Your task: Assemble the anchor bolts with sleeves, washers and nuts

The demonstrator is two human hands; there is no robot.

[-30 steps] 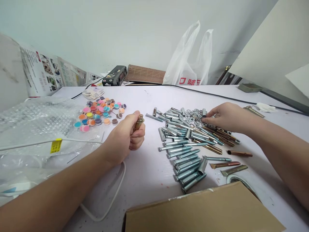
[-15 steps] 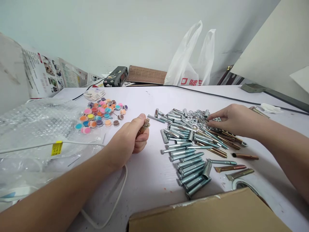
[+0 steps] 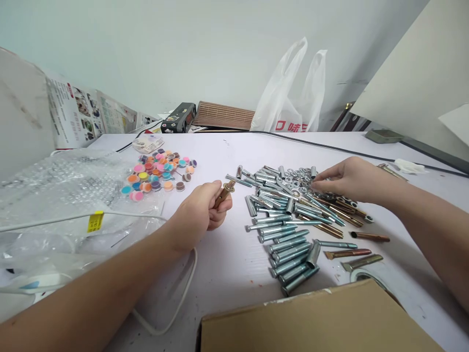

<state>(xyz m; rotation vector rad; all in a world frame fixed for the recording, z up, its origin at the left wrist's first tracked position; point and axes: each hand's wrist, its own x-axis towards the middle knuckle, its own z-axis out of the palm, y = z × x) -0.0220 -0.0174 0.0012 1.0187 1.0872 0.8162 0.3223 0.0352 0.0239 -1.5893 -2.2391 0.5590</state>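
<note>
My left hand is closed around a brass-coloured bolt, whose threaded end with a washer on it sticks out past the thumb. On the right, my right hand reaches over the pile of small nuts and washers, thumb and fingertips close together; whatever lies between them is too small to make out. Below the nuts spread many silver bolts and sleeves, several in a rough row. Copper-coloured sleeves lie to their right.
Colourful small discs are heaped at the left beside bubble wrap. A white cable curls near my left forearm. A cardboard box stands at the front edge. A white plastic bag and black device stand behind.
The bolt in my left hand has tilted to the right and shows more of its length. My right hand has shifted slightly left over the nuts and washers. The camera view has moved a little.
</note>
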